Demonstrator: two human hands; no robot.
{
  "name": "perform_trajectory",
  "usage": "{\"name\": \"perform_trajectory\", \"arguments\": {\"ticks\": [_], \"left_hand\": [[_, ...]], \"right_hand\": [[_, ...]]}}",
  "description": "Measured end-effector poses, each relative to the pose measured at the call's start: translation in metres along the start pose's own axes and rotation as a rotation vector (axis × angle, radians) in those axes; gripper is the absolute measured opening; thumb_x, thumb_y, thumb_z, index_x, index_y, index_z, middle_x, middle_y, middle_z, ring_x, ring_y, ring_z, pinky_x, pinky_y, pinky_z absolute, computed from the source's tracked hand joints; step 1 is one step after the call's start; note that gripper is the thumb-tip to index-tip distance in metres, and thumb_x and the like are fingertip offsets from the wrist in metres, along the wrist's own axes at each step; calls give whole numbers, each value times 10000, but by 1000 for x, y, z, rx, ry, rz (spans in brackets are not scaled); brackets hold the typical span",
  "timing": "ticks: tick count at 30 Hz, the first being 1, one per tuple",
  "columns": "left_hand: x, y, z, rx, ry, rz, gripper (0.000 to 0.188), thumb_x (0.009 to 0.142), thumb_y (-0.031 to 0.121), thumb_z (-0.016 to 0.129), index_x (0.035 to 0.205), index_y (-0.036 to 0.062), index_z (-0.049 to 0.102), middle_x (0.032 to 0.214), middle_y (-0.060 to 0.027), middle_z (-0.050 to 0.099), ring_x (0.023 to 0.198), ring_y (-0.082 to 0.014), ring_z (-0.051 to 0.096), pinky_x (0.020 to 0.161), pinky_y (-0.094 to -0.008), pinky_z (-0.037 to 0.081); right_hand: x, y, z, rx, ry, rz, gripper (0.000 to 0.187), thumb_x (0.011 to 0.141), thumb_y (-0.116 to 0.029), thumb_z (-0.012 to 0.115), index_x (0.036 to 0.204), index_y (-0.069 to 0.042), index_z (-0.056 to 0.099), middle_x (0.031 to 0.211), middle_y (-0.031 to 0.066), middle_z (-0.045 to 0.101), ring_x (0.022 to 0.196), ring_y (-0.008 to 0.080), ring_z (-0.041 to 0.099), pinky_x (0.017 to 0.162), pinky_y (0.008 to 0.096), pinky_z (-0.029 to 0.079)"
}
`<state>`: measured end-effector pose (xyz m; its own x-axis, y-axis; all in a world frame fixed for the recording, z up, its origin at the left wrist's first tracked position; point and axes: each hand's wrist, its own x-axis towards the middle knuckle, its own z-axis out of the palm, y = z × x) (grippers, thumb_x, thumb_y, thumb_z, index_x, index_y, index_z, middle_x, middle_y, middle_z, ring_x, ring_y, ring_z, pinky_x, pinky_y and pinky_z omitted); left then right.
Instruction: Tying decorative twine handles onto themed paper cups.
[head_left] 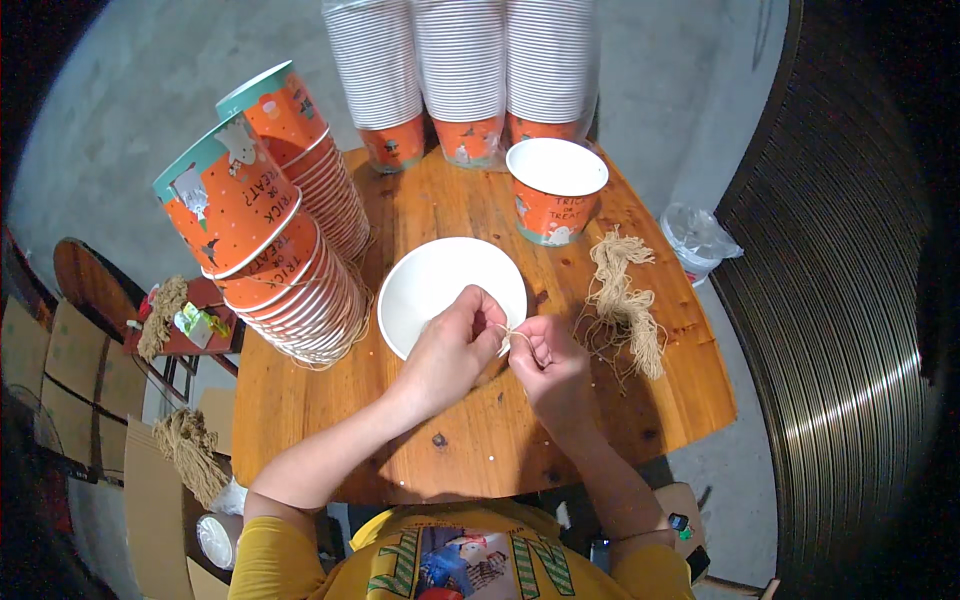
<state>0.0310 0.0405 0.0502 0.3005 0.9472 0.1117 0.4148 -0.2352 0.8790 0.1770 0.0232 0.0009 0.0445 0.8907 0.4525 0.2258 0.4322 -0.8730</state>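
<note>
A paper bucket [445, 280] stands on the wooden table [420, 450], its white inside facing up at me. At its near right rim, my left hand [455, 345] and my right hand [550, 368] meet, fingertips pinched on a thin tan cord [509, 335]. Whether the cord is knotted there is too small to tell. To the right of my right hand lies a loose bundle of the same cord [627, 305]. Left of the bucket leans a nested stack of orange buckets [250, 215], with cord loops hanging along their rims.
Another orange stack [300, 125] rises behind the first. Plastic-wrapped bucket stacks [460, 75] line the table's far edge. A single orange bucket [558, 212] stands at the back right. Beyond the table are a lined bin [695, 243], a ribbed metal shutter [840, 300] and a cord bundle [190, 455] at left.
</note>
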Motion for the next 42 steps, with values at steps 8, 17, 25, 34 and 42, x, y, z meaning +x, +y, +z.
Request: {"name": "perform_trajectory", "arguments": {"ticks": [8, 17, 25, 34, 42], "left_hand": [[3, -4, 0, -41, -17, 3, 79, 888, 56, 555, 918, 49, 483, 794, 17, 482, 716, -60, 454, 646, -213, 415], [4, 3, -2, -60, -72, 31, 164, 871, 37, 588, 1000, 52, 488, 803, 29, 477, 711, -45, 441, 639, -198, 404], [13, -7, -4, -344, -123, -22, 316, 804, -36, 627, 1065, 68, 483, 806, 25, 517, 738, -45, 490, 691, -184, 419], [14, -4, -5, -467, -133, -109, 312, 769, -58, 633, 1012, 80, 493, 808, 25, 543, 749, -55, 511, 706, -188, 436], [15, -1, -8, -522, -150, -192, 285, 774, -60, 609, 998, 69, 488, 826, 15, 514, 764, -58, 497, 710, -190, 420]], "right_hand": [[-1, 4, -1, 40, -36, 88, 91, 849, -32, 593, 886, -58, 514, 613, 4, 553, 498, 45, 509, 446, 234, 396], [0, 10, 0, 60, -15, -1, 105, 848, -20, 594, 890, -58, 507, 612, -15, 518, 491, 26, 470, 425, 231, 365], [-1, 8, 0, 52, -13, -15, 103, 848, -12, 589, 887, -64, 509, 592, -27, 487, 481, 23, 445, 425, 226, 353], [1, 5, -1, 33, 19, -23, 60, 875, -30, 564, 874, -62, 514, 607, -26, 487, 511, 31, 452, 448, 232, 359], [1, 8, -2, 126, 0, 68, 41, 889, -32, 555, 896, -58, 524, 661, -23, 506, 541, 33, 459, 472, 228, 374]]}}
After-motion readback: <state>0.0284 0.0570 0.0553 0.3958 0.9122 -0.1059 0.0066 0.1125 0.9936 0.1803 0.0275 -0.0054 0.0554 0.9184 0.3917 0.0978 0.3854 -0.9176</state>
